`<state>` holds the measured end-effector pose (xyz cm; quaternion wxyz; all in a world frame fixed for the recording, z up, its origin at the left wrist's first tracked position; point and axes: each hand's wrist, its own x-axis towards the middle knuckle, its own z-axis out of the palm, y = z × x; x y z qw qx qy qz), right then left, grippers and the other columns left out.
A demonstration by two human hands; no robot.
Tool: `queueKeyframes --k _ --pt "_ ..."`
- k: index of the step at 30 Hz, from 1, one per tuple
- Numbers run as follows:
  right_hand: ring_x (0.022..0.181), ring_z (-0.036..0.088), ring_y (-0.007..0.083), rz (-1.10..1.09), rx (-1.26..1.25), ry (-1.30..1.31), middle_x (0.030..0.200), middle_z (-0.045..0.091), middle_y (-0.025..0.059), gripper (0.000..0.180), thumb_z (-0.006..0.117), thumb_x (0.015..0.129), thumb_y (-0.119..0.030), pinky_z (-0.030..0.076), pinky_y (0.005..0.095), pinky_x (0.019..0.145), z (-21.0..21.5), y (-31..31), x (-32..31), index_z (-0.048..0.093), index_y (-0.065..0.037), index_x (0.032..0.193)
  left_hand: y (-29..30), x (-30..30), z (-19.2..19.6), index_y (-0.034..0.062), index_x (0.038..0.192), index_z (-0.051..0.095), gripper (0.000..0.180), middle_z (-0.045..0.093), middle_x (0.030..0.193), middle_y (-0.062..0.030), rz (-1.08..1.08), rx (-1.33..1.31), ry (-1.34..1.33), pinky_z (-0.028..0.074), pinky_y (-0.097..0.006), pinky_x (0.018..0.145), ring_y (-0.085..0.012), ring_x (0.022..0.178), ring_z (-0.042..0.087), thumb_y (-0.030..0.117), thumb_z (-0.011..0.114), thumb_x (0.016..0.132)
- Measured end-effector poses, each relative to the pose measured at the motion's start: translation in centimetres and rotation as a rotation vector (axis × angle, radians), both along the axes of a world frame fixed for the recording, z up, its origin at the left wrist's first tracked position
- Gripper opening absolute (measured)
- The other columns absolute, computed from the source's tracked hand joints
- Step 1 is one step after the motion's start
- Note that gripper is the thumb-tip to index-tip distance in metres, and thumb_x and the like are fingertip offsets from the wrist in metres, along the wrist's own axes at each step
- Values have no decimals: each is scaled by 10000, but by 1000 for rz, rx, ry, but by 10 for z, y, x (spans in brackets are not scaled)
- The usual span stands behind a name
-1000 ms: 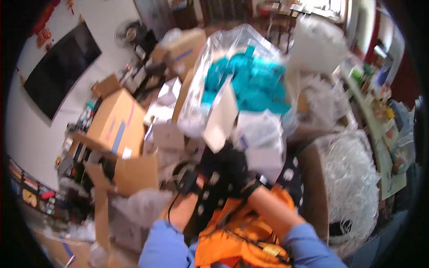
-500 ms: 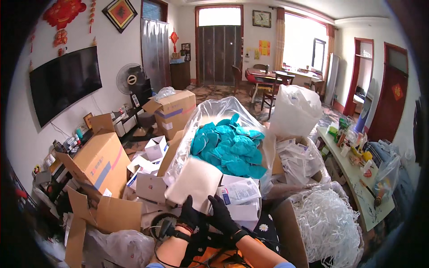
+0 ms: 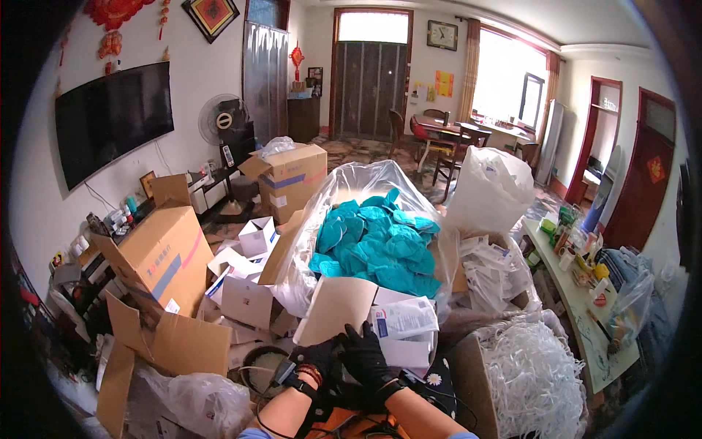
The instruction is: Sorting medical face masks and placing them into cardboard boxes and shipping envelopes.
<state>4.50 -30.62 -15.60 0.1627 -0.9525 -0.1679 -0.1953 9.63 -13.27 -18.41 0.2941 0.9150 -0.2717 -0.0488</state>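
Head view: gloved left hand (image 3: 316, 360) and right hand (image 3: 364, 356) gripping tilted cardboard sheet (image 3: 335, 307).

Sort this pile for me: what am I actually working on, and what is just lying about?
In hand: left hand, right hand, white box with its flap open.
Lying about: bag of teal gloves, cardboard boxes, shredded white strips, fan.

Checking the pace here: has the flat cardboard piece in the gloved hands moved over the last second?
Yes. The cardboard piece has dropped from in front of the teal pile to below it, by both hands.
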Motion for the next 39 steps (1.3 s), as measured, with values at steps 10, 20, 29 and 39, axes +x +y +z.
queueKeyframes --k 10,20,29,39 --pt "1306 400 495 8 -98 -68 1415 485 164 570 713 790 -303 377 538 1049 13 -11 -11 571 -84 1297 -29 40 53 -77 1440 313 958 451 1416 -292 416 -511 201 389 -439 1076 -417 1315 447 461 752 779" --pt "1066 578 373 24 88 -64 1175 604 177 488 677 782 -198 454 428 932 45 -66 -68 594 -86 1249 -93 82 5 -33 1524 115 1146 391 1443 -335 351 -1 229 380 -519 1074 -474 1317 427 668 609 764" --pt "830 593 316 -201 -238 45 867 597 132 177 621 799 -162 459 429 736 92 -51 -98 650 -74 950 -102 66 21 4 1289 511 536 660 1075 -196 399 256 -212 550 -494 647 -384 838 684 331 598 873" --pt "1132 554 346 -246 16 -55 1199 605 153 513 758 725 -113 448 429 986 96 -76 -119 604 -72 1213 -60 42 17 79 977 672 209 686 837 -146 192 263 -286 542 -485 696 -352 770 675 220 600 840"
